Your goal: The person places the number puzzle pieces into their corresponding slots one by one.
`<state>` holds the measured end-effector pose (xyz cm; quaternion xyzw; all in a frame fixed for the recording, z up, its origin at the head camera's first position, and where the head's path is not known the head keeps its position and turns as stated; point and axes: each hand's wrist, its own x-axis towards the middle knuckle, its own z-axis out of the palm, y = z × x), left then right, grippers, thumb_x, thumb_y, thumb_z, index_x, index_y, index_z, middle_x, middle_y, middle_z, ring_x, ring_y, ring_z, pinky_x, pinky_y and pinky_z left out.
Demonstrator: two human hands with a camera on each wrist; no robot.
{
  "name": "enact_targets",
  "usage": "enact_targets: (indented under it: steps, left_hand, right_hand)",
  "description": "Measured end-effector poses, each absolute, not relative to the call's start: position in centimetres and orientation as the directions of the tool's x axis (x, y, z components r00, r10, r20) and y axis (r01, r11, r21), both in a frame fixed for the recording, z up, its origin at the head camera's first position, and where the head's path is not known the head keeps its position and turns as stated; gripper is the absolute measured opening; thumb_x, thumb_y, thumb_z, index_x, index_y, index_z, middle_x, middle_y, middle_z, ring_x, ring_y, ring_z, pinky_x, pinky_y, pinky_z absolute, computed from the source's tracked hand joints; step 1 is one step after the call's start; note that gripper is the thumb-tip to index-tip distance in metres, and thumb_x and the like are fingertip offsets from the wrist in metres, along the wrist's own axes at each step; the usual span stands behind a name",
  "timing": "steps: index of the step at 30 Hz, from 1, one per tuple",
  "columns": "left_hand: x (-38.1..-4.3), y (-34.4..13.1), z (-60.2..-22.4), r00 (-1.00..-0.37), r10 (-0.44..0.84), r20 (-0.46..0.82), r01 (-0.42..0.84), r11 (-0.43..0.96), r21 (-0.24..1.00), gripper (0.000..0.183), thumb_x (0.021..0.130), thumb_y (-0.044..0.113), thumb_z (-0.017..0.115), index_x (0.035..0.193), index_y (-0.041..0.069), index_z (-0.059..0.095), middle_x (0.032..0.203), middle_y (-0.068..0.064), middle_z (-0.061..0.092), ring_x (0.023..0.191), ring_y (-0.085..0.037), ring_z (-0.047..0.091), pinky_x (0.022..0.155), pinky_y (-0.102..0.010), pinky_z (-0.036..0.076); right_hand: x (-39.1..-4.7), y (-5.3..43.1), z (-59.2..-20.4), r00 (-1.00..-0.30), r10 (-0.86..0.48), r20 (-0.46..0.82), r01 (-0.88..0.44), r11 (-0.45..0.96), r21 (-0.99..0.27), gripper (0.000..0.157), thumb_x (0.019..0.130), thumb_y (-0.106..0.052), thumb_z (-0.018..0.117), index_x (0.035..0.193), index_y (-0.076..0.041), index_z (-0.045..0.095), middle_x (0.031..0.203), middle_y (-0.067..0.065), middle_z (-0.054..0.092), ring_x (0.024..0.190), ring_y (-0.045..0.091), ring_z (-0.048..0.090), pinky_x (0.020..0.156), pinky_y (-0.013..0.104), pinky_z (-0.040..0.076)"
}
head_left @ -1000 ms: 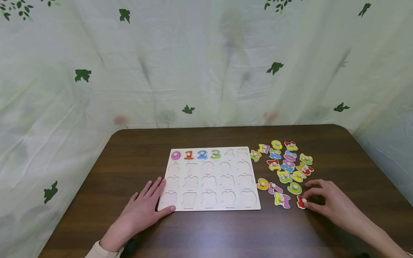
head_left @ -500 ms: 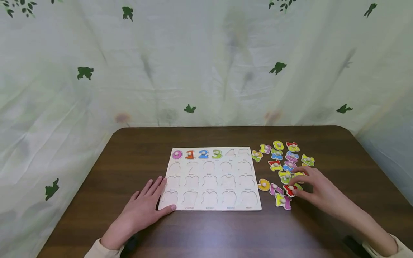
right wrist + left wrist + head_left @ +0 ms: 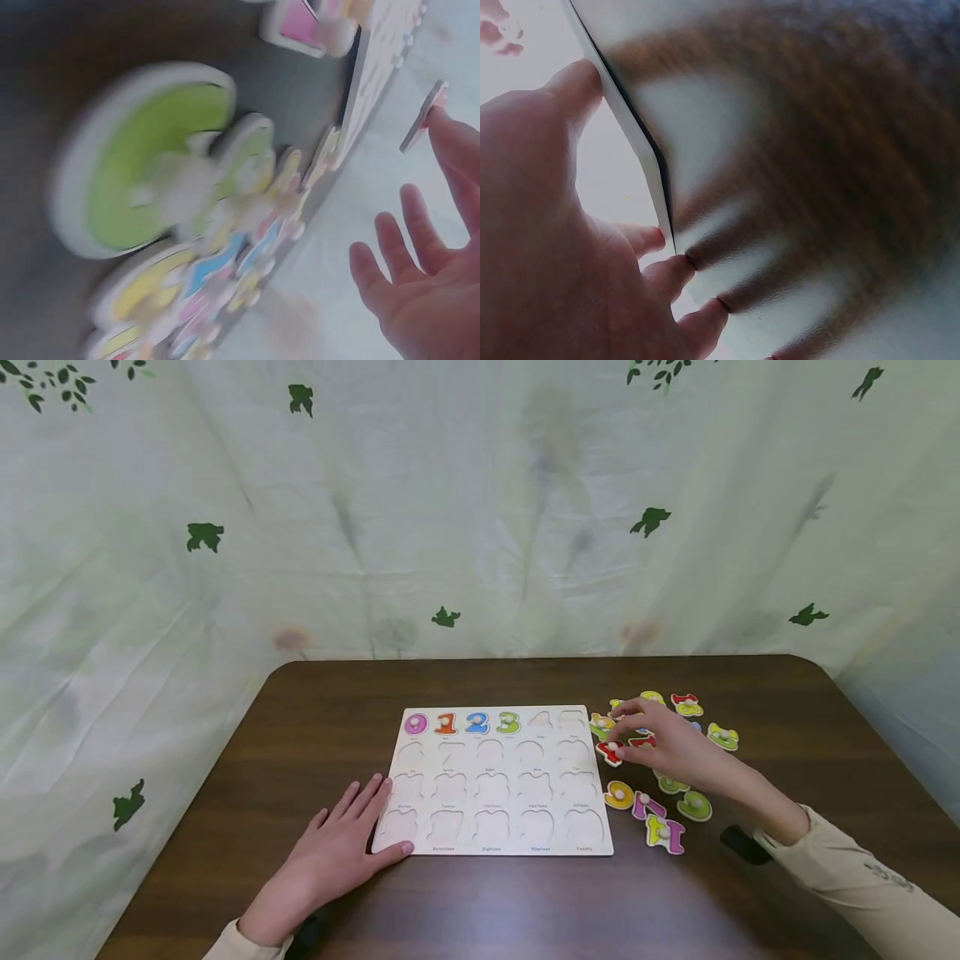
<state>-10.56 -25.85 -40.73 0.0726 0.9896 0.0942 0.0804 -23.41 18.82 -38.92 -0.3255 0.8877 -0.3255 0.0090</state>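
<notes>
A white number puzzle board (image 3: 468, 774) lies on the table, with 0, 1, 2 and 3 set in the left part of its top row. My left hand (image 3: 322, 864) rests flat at the board's lower left corner, thumb on the front edge and fingers along the left side. My right hand (image 3: 671, 747) pinches a red number puzzle piece (image 3: 609, 754) by its knob, just off the board's right edge. Seen from the right wrist, that piece (image 3: 424, 118) is held edge-on, above the table; its numeral cannot be read there.
Loose knobbed number pieces lie to the board's right, partly hidden under my right hand. Among them are an orange piece (image 3: 618, 794), a green one (image 3: 694, 806) and a yellow-and-purple one (image 3: 665, 835). Behind the brown table (image 3: 345, 693) hangs a pale leaf-patterned curtain (image 3: 480, 527).
My right hand has lifted the red number piece from the table's right side and carried it left and away from me, over the other pieces, towards the board. The left hand stays put.
</notes>
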Motion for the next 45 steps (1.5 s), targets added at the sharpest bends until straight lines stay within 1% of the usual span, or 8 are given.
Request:
enact_targets:
  steps: [3, 10, 15, 19, 22, 28, 37, 45]
  left_hand:
    - [-10.6, -25.8, -40.7, -0.977, 0.156, -0.145, 0.126, 0.972, 0.197, 0.100, 0.084, 0.078, 0.049, 0.156, 0.013, 0.028, 0.161, -0.010, 0.024, 0.146, -0.039, 0.020, 0.103, -0.071, 0.025]
    - [-10.7, -25.6, -40.7, -0.976, 0.155, -0.155, 0.124, 0.973, 0.197, 0.100, 0.084, 0.077, 0.050, 0.157, 0.013, 0.028, 0.161, -0.009, 0.024, 0.145, -0.039, 0.021, 0.103, -0.071, 0.024]
    - [-10.8, -25.5, -40.6, -0.974, 0.151, -0.168, 0.116, 0.973, 0.200, 0.100, 0.083, 0.077, 0.051, 0.157, 0.013, 0.027, 0.161, -0.009, 0.023, 0.146, -0.039, 0.020, 0.103, -0.071, 0.024]
    - [-10.8, -25.4, -40.6, -0.975, 0.151, -0.164, 0.116, 0.972, 0.203, 0.101, 0.083, 0.078, 0.051, 0.157, 0.013, 0.027, 0.161, -0.009, 0.023, 0.146, -0.038, 0.020, 0.104, -0.071, 0.023]
    - [-10.8, -25.4, -40.6, -0.975, 0.154, -0.159, 0.121, 0.972, 0.201, 0.100, 0.083, 0.078, 0.051, 0.157, 0.014, 0.027, 0.161, -0.009, 0.023, 0.146, -0.038, 0.020, 0.104, -0.071, 0.023]
    - [-10.8, -25.4, -40.7, -0.975, 0.153, -0.160, 0.121, 0.973, 0.196, 0.101, 0.083, 0.078, 0.050, 0.157, 0.014, 0.027, 0.161, -0.009, 0.024, 0.146, -0.038, 0.020, 0.104, -0.071, 0.024]
    - [-10.6, -25.6, -40.7, -0.978, 0.152, -0.144, 0.123, 0.974, 0.192, 0.100, 0.083, 0.078, 0.050, 0.157, 0.014, 0.028, 0.161, -0.009, 0.024, 0.146, -0.037, 0.021, 0.104, -0.070, 0.024]
    - [-10.6, -25.7, -40.8, -0.978, 0.144, -0.149, 0.115, 0.975, 0.188, 0.100, 0.083, 0.077, 0.051, 0.156, 0.013, 0.028, 0.161, -0.009, 0.024, 0.146, -0.038, 0.021, 0.104, -0.070, 0.024]
  right_hand:
    - [-24.9, 17.7, -39.0, -0.784, -0.597, 0.170, -0.567, 0.576, -0.588, 0.019, 0.084, -0.007, 0.078, 0.095, -0.022, 0.072, 0.124, 0.011, 0.056, 0.107, 0.030, 0.056, 0.079, 0.046, 0.050]
    - [-28.1, 15.6, -39.2, -0.762, -0.630, 0.151, -0.593, 0.585, -0.553, 0.016, 0.084, -0.005, 0.077, 0.093, -0.018, 0.073, 0.123, 0.014, 0.058, 0.110, 0.033, 0.053, 0.087, 0.051, 0.047]
    - [-30.0, 13.9, -39.2, -0.740, -0.665, 0.100, -0.607, 0.596, -0.526, 0.018, 0.086, -0.005, 0.076, 0.095, -0.020, 0.074, 0.126, 0.014, 0.056, 0.113, 0.033, 0.052, 0.087, 0.047, 0.049]
    - [-31.1, 12.7, -39.3, -0.711, -0.699, 0.071, -0.621, 0.578, -0.530, 0.018, 0.086, -0.005, 0.074, 0.096, -0.020, 0.075, 0.126, 0.014, 0.056, 0.116, 0.031, 0.049, 0.090, 0.045, 0.046]
    - [-31.7, 12.0, -39.5, -0.692, -0.720, 0.051, -0.632, 0.569, -0.525, 0.019, 0.087, -0.004, 0.071, 0.097, -0.020, 0.075, 0.126, 0.013, 0.055, 0.116, 0.031, 0.047, 0.093, 0.046, 0.043]
    - [-32.3, 10.8, -39.8, -0.665, -0.746, 0.025, -0.661, 0.572, -0.486, 0.018, 0.089, -0.003, 0.069, 0.098, -0.017, 0.075, 0.127, 0.013, 0.054, 0.118, 0.032, 0.047, 0.095, 0.045, 0.043]
    - [-32.9, 9.5, -40.1, -0.666, -0.746, 0.004, -0.659, 0.586, -0.471, 0.016, 0.089, -0.005, 0.071, 0.097, -0.018, 0.075, 0.128, 0.012, 0.054, 0.120, 0.032, 0.046, 0.098, 0.046, 0.041]
    - [-32.9, 9.1, -40.5, -0.673, -0.740, -0.014, -0.635, 0.587, -0.501, 0.018, 0.089, -0.003, 0.070, 0.098, -0.018, 0.075, 0.130, 0.014, 0.054, 0.121, 0.035, 0.045, 0.098, 0.048, 0.041]
